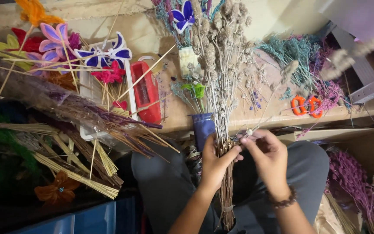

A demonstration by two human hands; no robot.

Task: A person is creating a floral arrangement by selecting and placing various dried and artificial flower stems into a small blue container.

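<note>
Over lap: left hand [215, 162] clenches dried bunch [221, 86], stems toward body; right hand [268, 156] pinches sprig [249, 131].

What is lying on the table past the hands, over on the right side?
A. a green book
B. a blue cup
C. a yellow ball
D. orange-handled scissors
D: orange-handled scissors lie on the wooden table, beyond the right hand, while the left hand grips a bundle of dried stems.
</note>
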